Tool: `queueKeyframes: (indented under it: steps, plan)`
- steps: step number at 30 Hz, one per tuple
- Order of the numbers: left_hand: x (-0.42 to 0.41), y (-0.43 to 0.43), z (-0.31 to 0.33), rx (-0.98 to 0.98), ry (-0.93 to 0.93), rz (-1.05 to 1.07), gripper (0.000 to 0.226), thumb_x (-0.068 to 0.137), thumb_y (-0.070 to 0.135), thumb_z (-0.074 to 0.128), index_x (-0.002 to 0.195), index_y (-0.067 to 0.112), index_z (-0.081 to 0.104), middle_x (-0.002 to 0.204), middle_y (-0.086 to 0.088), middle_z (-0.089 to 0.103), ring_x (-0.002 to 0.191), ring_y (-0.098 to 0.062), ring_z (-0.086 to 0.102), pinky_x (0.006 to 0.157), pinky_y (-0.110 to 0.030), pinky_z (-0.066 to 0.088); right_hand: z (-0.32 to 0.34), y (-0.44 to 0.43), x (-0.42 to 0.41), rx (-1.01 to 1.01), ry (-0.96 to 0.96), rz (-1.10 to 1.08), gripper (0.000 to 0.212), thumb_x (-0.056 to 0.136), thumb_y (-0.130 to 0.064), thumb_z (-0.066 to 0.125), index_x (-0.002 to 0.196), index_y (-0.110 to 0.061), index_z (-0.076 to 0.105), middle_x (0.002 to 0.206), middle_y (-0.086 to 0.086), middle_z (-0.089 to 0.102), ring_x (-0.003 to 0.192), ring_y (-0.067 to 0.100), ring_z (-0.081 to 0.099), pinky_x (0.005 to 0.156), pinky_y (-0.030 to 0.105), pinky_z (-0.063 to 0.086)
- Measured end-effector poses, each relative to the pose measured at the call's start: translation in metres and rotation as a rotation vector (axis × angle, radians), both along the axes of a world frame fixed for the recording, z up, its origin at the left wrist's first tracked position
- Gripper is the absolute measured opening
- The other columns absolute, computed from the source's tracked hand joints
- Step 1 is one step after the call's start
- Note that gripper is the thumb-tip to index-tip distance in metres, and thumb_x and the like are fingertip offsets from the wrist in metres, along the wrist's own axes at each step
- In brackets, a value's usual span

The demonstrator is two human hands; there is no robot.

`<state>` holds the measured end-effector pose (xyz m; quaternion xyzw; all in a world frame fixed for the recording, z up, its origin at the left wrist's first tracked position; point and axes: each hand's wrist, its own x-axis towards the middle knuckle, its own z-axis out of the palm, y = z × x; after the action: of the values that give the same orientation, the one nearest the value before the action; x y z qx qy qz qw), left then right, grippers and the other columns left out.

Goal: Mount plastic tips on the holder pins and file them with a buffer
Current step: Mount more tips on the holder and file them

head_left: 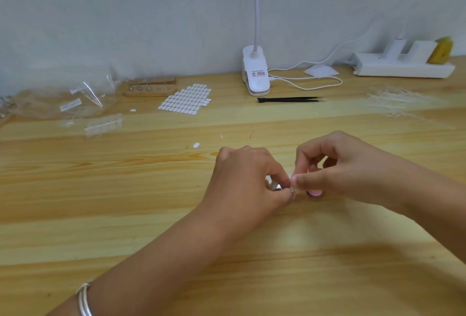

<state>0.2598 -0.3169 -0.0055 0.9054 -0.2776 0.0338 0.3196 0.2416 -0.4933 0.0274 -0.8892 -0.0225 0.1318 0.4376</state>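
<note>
The fingers [303,181] of both hands meet tip to tip, pinching a small pale tip [293,181] just above the tabletop [126,214]. The left hand [247,177] also grips a silvery pin [273,186], and the right hand [348,166] a pink buffer [314,192]. The wooden holder [148,88] stands well behind, near the wall.
</note>
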Motion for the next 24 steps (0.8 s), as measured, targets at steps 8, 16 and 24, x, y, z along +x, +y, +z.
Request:
queueKeyframes:
  steps: [8,16,24]
  plan:
    - [-0.003,0.006,0.001,0.057,-0.053,-0.027,0.02,0.074,0.051,0.074,0.09,0.04,0.069,0.095,0.018,0.061,0.099,-0.001,0.051,0.092,-0.027,0.024,0.007,0.004,0.002,-0.133,0.01,0.037,0.022,0.083,-0.015,0.075,0.062,-0.018,0.067,0.057,0.001,0.064,0.062,0.011,0.055,0.06,0.023,0.042]
    - [-0.013,0.082,0.007,-0.282,-0.008,-0.013,0.025,0.075,0.04,0.071,0.099,0.033,0.072,0.096,0.013,0.066,0.095,-0.013,0.06,0.075,-0.016,0.039,0.002,-0.007,-0.006,-0.184,-0.204,-0.02,0.004,0.084,-0.039,0.069,0.087,-0.037,0.067,0.084,-0.029,0.064,0.081,-0.006,0.055,0.06,0.011,0.038]
    - [-0.005,0.091,-0.005,-0.205,-0.102,-0.135,0.013,0.082,0.016,0.072,0.092,0.019,0.079,0.093,0.012,0.069,0.092,-0.008,0.065,0.082,-0.032,0.052,0.001,-0.012,-0.025,-0.351,-0.538,0.008,0.004,0.082,-0.042,0.06,0.08,-0.04,0.063,0.084,-0.02,0.062,0.097,-0.006,0.049,0.071,0.01,0.033]
